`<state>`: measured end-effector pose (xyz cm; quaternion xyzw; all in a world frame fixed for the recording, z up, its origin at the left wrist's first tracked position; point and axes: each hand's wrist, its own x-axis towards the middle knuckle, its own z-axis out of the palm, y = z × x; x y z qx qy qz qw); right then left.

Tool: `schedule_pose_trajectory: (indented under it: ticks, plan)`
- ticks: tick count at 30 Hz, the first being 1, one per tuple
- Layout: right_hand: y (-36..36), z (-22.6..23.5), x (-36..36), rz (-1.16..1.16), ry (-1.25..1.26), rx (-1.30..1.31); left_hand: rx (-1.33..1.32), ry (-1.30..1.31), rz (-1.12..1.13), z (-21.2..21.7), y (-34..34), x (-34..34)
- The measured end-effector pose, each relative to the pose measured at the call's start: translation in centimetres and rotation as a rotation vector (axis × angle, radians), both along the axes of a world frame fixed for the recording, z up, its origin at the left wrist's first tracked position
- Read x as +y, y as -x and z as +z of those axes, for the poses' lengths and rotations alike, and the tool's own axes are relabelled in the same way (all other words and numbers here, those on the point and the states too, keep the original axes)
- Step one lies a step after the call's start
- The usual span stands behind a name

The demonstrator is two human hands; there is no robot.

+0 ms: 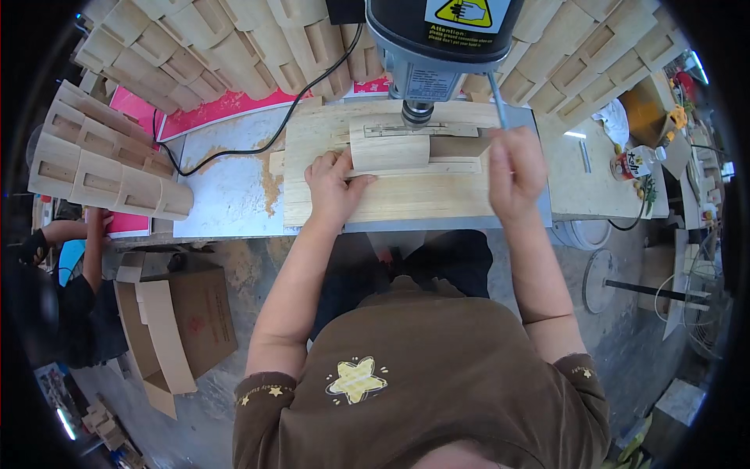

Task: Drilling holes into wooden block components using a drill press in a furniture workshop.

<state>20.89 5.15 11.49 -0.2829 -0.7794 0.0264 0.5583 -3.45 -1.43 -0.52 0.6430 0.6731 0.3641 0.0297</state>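
Note:
A pale, curved wooden piece (pixel 390 148) lies in a wooden jig (pixel 453 165) on a flat board, below the drill press (pixel 442 55). My left hand (pixel 334 186) grips the piece at its left end, the thumb along its near edge. The chuck (pixel 417 113) hangs over the far side of the piece; whether a bit touches the wood cannot be made out. My right hand (pixel 517 173) is closed around the lower end of the press's light-blue lever (pixel 498 100), to the right of the jig.
Stacks of similar wooden pieces (pixel 109 168) stand at left and along the back. A black cable (pixel 269 144) crosses the sawdust-strewn bench. A bottle (pixel 637 162) stands at right. An open cardboard box (pixel 191 313) sits on the floor near another person's arm (pixel 92 254).

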Motion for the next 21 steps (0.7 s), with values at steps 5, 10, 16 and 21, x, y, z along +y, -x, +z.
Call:
schedule_pose_trajectory:
  ticks: [5,10,16,21]
  plan:
    - [1.5,9.6,2.9,-0.050,0.083,0.033,0.088,-0.046,0.021,0.3,-0.7,-0.1]
    - [3.1,13.5,9.2,-0.175,0.241,-0.030,0.036,-0.053,0.003,0.8,-4.2,1.4]
    - [3.0,13.8,7.3,-0.087,0.175,-0.088,0.037,-0.055,-0.011,0.7,-3.9,1.3]
    - [0.4,10.6,2.5,-0.057,0.243,-0.088,0.017,-0.005,0.017,0.8,-3.6,0.8]
